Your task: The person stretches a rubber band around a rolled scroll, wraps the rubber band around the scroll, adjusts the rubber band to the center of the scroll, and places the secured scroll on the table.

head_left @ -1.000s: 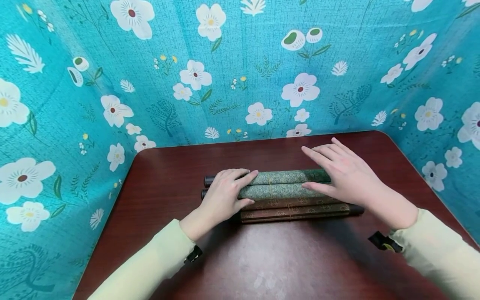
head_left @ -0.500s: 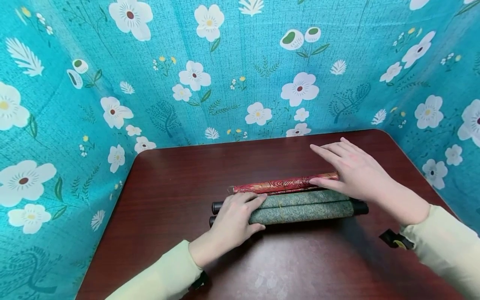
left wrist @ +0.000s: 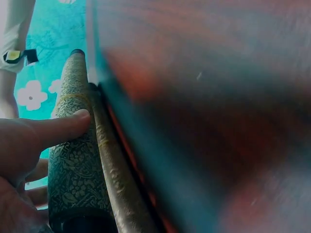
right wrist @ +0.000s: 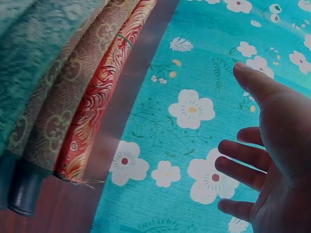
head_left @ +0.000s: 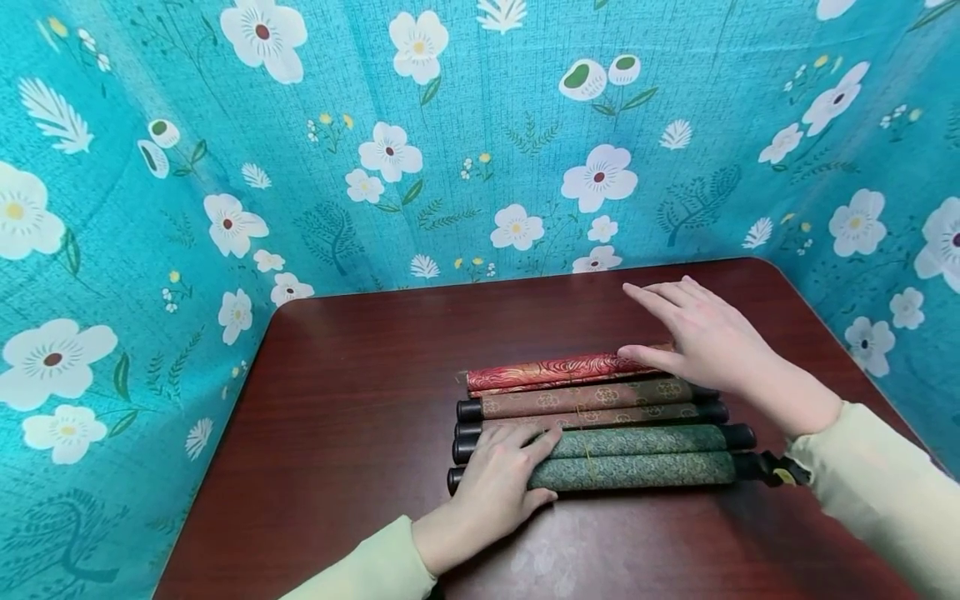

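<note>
In the head view, my left hand point(head_left: 495, 479) grips the left part of a green patterned hanging scroll point(head_left: 652, 457), rolled from both ends into two rolls tied by a thin yellow cord. In the left wrist view, the thumb lies across the green scroll point(left wrist: 75, 155). Just behind it is a brown scroll point(head_left: 585, 400) with dark roller ends, its front roll partly covered. A red and gold rolled scroll point(head_left: 543, 372) lies farthest back. My right hand point(head_left: 708, 337) hovers with spread fingers over the red scroll's right end, holding nothing.
The dark red-brown table point(head_left: 360, 433) has rounded far corners. A turquoise flowered cloth point(head_left: 465, 125) hangs behind and along both sides. Black bands sit at the wrists, the right one point(head_left: 780, 471) by the green scroll's right end.
My left hand has brought the green scroll towards me and rightward, uncovering first the red scroll, then the brown one behind it. My right hand has shifted slightly right, staying raised and spread.
</note>
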`<state>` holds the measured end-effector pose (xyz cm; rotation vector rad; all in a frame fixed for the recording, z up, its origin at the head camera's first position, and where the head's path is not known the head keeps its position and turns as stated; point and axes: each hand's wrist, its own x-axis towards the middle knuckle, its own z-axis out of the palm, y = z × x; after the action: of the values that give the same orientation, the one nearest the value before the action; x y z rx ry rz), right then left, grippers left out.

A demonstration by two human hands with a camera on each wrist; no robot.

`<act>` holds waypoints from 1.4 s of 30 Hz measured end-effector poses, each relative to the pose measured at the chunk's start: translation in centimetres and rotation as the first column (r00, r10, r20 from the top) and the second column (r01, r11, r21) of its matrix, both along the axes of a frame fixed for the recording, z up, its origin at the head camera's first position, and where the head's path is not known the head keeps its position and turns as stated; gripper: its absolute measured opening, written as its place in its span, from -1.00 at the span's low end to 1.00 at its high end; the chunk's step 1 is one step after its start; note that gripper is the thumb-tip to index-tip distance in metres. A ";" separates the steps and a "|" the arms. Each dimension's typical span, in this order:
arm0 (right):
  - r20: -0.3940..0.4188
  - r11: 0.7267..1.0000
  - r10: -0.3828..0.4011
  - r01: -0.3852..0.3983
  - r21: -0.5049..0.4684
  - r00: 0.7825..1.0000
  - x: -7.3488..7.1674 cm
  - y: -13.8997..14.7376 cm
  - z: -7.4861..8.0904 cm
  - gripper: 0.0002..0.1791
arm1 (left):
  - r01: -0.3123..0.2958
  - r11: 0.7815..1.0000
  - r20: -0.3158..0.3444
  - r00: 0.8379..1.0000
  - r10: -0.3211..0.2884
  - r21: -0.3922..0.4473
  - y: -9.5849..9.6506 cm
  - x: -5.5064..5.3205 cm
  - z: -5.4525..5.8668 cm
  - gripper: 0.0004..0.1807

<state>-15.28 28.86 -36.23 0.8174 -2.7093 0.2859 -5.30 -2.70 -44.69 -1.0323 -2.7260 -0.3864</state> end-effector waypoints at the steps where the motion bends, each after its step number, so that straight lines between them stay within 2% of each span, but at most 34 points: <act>1: 0.009 1.000 -0.008 0.008 0.000 1.000 0.0 0.1 -0.1 -0.03 | 0.000 1.000 0.000 1.000 0.000 -0.002 0.1 0.1 -0.2 -0.14; 8: 0.026 0.999 -0.034 0.035 -0.017 0.999 0.5 0.6 -1.0 -0.02 | -0.010 1.000 0.028 1.000 0.010 -0.001 0.2 0.4 -1.6 -0.14; 16: 0.063 0.997 -0.074 0.076 -0.027 0.995 1.0 0.3 -1.8 -0.03 | -0.018 1.000 0.011 1.000 0.018 -0.001 0.1 0.3 -3.1 -0.12; 23: 0.100 0.995 -0.088 0.093 -0.040 0.991 1.3 -0.1 -2.3 -0.04 | -0.038 0.992 -0.058 0.998 0.032 -0.118 0.3 0.4 -3.5 -0.02; 26: 0.111 0.994 -0.093 0.099 -0.044 0.989 1.4 -0.3 -2.6 -0.05 | -0.038 0.988 -0.049 0.998 0.031 -0.151 0.2 0.2 -2.8 0.03; 30: 0.150 0.992 -0.111 0.119 -0.044 0.982 1.6 -0.3 -3.0 -0.06 | -0.046 0.988 0.029 0.998 0.051 -0.150 -0.1 -0.8 -0.9 -0.01; 32: 0.170 0.991 -0.120 0.128 -0.036 0.978 1.6 -0.3 -3.2 -0.06 | -0.069 0.987 0.076 0.994 0.080 -0.142 -0.5 -1.8 0.3 -0.06; 35: 0.192 0.989 -0.137 0.145 -0.024 0.972 1.6 -0.3 -3.5 -0.05 | -0.114 0.985 0.106 0.986 0.129 -0.133 -1.4 -3.4 1.6 -0.10; 38: 0.204 0.987 -0.150 0.157 -0.018 0.967 1.5 -0.4 -3.8 -0.08 | -0.169 0.979 0.090 0.980 0.180 -0.114 -2.4 -5.2 2.6 -0.15; 42: 0.207 0.987 -0.155 0.162 -0.015 0.966 1.7 -0.3 -4.3 -0.13 | -0.249 0.966 0.063 0.965 0.254 -0.073 -4.1 -7.0 3.4 -0.18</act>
<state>-13.63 28.53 -40.56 0.5861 -2.9331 0.3951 -12.30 -6.77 -41.27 -0.6842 -2.9033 -0.2998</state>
